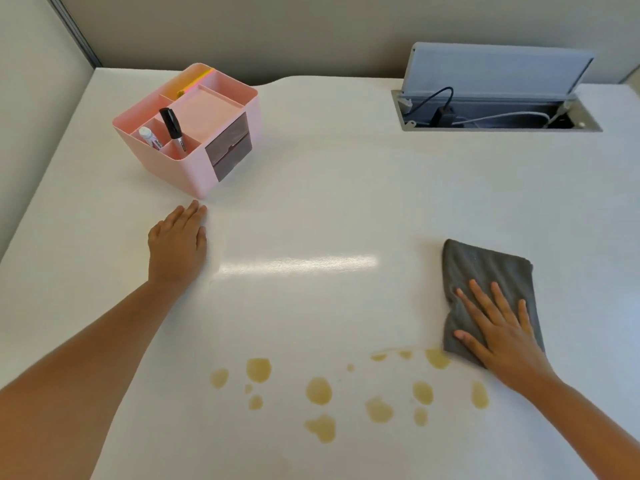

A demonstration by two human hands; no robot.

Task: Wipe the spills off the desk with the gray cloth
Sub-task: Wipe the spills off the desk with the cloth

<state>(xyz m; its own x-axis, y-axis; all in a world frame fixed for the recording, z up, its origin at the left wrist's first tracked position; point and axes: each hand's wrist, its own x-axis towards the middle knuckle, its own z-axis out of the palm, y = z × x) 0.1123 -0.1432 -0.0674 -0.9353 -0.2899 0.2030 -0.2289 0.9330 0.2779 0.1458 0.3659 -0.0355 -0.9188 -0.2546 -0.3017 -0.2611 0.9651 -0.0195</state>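
Note:
A folded gray cloth lies on the white desk at the right. My right hand presses flat on its near half, fingers spread. Several yellowish-brown spills dot the desk near the front edge, from the left of centre to just below the cloth; one blot touches the cloth's near left corner. My left hand rests palm down on the bare desk at the left, fingers together, holding nothing.
A pink desk organizer with a black marker and another pen stands at the back left, just beyond my left hand. An open cable hatch with plugs and wires is set into the desk at the back right. Partition walls border the desk.

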